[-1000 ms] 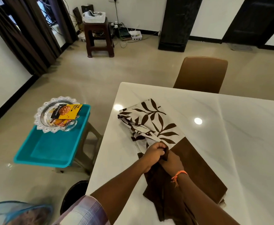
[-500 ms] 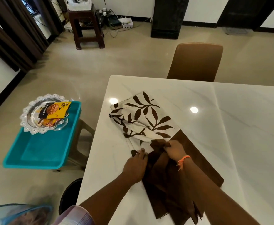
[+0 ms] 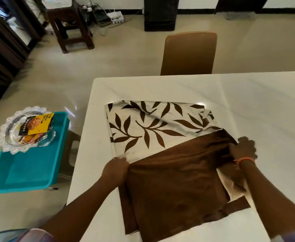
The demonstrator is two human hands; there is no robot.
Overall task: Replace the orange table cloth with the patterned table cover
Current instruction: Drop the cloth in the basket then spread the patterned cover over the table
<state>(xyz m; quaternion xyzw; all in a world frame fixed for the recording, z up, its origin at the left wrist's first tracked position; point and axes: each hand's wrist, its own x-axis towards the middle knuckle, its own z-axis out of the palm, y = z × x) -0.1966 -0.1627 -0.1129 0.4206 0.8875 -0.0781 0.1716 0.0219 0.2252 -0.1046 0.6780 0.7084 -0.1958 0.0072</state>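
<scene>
Left hand (image 3: 116, 169): clenched on the left edge of the patterned table cover (image 3: 162, 142), right where the leaf print meets the plain brown band, near the left edge of the surface (image 3: 265, 105).
Right hand (image 3: 244, 148): gripping a bunched fold of the brown band at the cover's right side; an orange thread band (image 3: 244, 160) sits on its wrist.
Teal tray (image 3: 26, 170): off the surface to the left, lower down on a stool (image 3: 69, 151) whose top shows between the tray and the surface's left edge.
Glass dish (image 3: 27, 130): at the tray's far left corner, with a scalloped rim hanging past the tray edge.
Yellow packet (image 3: 35, 126): lying in the glass dish, black strip to its left.
Patterned table cover: partly unfolded on the near left part of the surface, stretched between both hands; the white half with brown leaves lies toward the far edge, the plain brown half toward the near edge, with folded layers showing at the right.
Surface: white and glossy, bare around the cover, with faint veining.
Wooden stool (image 3: 69, 27): on the floor far off to the left, cables behind it.
Brown chair (image 3: 189, 53): pushed against the far edge of the surface.
</scene>
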